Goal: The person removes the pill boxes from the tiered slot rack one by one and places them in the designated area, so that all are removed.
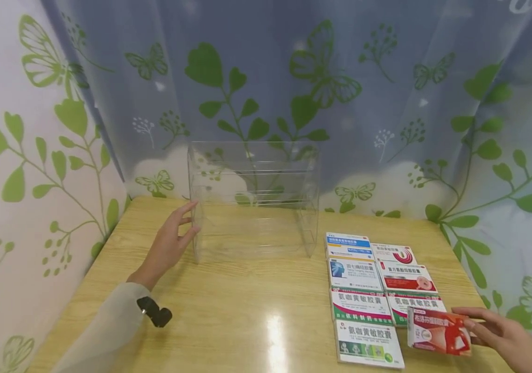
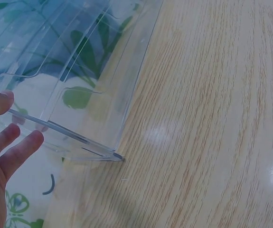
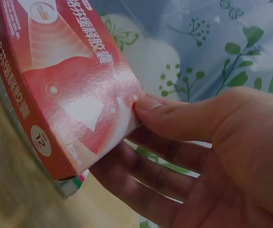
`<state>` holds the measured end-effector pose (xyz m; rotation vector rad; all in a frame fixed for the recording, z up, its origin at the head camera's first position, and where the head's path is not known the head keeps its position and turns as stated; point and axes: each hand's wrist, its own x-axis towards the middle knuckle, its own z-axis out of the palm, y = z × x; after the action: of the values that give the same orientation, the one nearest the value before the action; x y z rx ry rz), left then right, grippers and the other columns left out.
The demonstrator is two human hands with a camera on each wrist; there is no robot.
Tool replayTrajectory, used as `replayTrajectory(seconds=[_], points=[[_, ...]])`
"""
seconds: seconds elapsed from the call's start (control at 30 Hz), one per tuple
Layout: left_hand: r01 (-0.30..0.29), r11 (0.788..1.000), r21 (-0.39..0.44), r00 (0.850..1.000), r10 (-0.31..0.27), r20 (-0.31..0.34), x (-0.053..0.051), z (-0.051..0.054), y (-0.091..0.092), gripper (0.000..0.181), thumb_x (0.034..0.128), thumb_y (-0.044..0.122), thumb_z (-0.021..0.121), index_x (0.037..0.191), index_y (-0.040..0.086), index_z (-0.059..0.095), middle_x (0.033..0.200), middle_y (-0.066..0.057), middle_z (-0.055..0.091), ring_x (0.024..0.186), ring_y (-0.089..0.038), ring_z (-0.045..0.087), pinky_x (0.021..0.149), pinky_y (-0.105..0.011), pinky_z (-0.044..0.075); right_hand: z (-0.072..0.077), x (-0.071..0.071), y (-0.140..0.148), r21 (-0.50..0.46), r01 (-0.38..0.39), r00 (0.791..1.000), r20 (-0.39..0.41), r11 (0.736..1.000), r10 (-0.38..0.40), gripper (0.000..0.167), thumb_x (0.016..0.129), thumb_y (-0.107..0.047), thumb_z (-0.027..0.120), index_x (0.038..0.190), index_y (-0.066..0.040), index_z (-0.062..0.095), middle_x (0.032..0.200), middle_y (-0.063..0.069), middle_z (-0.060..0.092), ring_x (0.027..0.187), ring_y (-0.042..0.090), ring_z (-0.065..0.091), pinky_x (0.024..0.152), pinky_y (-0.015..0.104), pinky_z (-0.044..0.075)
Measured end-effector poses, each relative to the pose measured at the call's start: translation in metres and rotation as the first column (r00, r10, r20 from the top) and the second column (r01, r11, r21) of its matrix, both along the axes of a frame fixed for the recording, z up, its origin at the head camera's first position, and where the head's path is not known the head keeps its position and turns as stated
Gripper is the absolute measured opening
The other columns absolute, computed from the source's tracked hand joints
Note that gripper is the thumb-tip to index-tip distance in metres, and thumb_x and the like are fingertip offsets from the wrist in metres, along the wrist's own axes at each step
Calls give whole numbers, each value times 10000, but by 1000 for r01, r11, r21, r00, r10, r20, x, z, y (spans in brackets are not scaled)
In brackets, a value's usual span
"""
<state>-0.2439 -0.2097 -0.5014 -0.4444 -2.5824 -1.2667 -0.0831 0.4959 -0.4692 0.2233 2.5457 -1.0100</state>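
My right hand grips a red and white medicine box by its right end. In the right wrist view the thumb presses the printed face and the other fingers lie beneath. At the table's back stands a clear plastic rack with several shelf levels. My left hand holds the rack's left side edge. Seen from the left wrist, the thumb and fingers lie on either side of that edge. Right of the rack, medicine boxes lie flat in two columns, just left of the held box.
A wooden table carries everything, with bare wood in front of the rack. Behind it hangs a blue and white curtain with green leaves and butterflies. Similar printed cloth flanks both sides. A black strap sits on my left wrist.
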Motion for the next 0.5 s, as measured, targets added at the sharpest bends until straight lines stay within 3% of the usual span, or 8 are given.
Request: replayTrajectory(seconds=[0.1,0.23,0.37,0.5], points=[[-10,1000,3,1000,10,9,1,0,-2,655,1124,151,628,1709,206,340,1741,-192,357,1389,-489,600,952,-627,651,-10,3,5,-48,-1,994,108,999,6,670,1186,-394,465,1547,169,429,1484,418,542,1140,304,734,899,404,695],[-21,1000,5,1000,21,10,3,0,-5,661,1122,148,634,1710,212,340,1738,-193,363,1389,-491,600,950,-633,650,-25,5,10,-176,-3,981,190,984,37,678,1174,-374,500,1547,182,394,1391,340,629,1120,320,731,910,421,695],[-15,1000,5,1000,15,9,3,0,-7,671,1120,145,636,1714,219,333,1740,-189,361,1386,-495,600,956,-633,650,-37,6,9,-238,4,972,229,971,52,659,1173,-356,512,1554,169,392,1359,285,654,1111,308,717,916,437,693],[-6,1000,15,1000,5,28,3,0,-7,686,1118,145,639,1719,241,322,1756,-167,341,1396,-487,594,971,-636,645,-42,8,2,-198,70,974,226,978,-24,673,1141,-378,583,1562,124,426,1366,279,650,1096,298,716,905,447,695]])
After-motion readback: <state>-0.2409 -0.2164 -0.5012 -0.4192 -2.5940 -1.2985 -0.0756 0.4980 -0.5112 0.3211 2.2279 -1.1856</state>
